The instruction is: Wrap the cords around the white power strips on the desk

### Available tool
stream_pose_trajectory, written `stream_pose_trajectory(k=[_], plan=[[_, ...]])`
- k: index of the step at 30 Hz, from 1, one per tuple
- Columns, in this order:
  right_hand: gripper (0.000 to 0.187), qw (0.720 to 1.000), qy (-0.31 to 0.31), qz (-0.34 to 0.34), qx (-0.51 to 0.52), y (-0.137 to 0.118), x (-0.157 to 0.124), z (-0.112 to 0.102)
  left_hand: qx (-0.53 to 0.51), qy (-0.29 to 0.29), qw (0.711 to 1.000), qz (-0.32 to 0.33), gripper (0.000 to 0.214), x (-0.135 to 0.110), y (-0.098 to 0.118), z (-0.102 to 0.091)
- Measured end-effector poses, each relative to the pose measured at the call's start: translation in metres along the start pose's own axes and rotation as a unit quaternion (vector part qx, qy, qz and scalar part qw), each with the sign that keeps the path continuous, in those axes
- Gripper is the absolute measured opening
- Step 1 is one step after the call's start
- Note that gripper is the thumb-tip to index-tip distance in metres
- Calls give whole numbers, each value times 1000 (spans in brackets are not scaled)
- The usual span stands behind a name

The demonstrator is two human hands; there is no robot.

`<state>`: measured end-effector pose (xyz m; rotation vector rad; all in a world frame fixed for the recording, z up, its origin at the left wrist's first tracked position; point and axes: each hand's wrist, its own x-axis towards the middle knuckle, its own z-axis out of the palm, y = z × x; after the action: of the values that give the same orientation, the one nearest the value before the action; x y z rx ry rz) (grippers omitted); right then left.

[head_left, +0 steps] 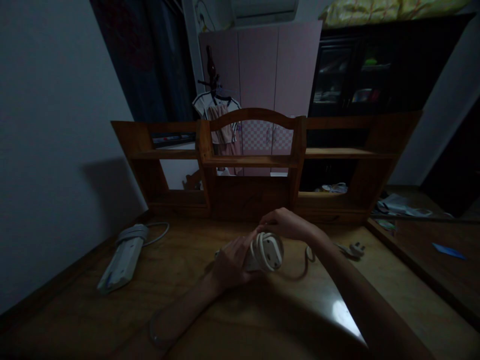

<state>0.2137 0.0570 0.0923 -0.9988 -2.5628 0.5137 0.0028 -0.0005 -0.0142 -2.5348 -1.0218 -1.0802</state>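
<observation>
A white power strip [273, 252] is held just above the wooden desk, its end with socket holes turned toward me. Several loops of its pale cord [259, 250] run around that end. My left hand [233, 260] is wrapped around the strip's body, hiding most of it. Over the top of the loops my right hand [279, 223] bends down with its fingers pinched at the cord; the fingertips are partly hidden. A loose length of cord trails right along the desk to a plug [356, 250] with its prongs pointing up.
To the left lies another white power strip [123, 262] with its grey cord [133, 232] wound round one end. A wooden shelf unit [255, 161] stands along the desk's back edge. At the right, a raised edge [423, 280] borders the desk [180, 310]; a blue card [449, 250] lies beyond it.
</observation>
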Motion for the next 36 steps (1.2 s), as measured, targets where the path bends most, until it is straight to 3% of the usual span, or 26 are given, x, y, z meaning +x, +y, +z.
stream_pose_trajectory(k=[4,10,15,19,22,25,30,36], plan=[[30,999,-27,-26,21,2,4,5,7,-18,1000,16,100,-2,1,0],[42,994,64,-20,89,-6,0,-8,-32,29,997,-69,113,1,0,-2],[45,987,8,-51,155,-10,3,-6,-54,68,996,-34,110,-5,-3,-1],[39,984,-1,-77,161,-3,10,4,-106,98,986,-85,101,-4,-1,1],[30,991,40,-70,103,-3,15,13,-173,150,951,-207,80,3,3,2],[27,997,74,-6,-20,-12,17,26,-231,188,907,-298,58,10,2,2],[39,968,81,46,-231,-27,18,43,-288,214,866,-348,38,15,-8,-2],[49,958,65,66,-271,-19,15,38,-266,239,863,-356,49,23,-16,-9]])
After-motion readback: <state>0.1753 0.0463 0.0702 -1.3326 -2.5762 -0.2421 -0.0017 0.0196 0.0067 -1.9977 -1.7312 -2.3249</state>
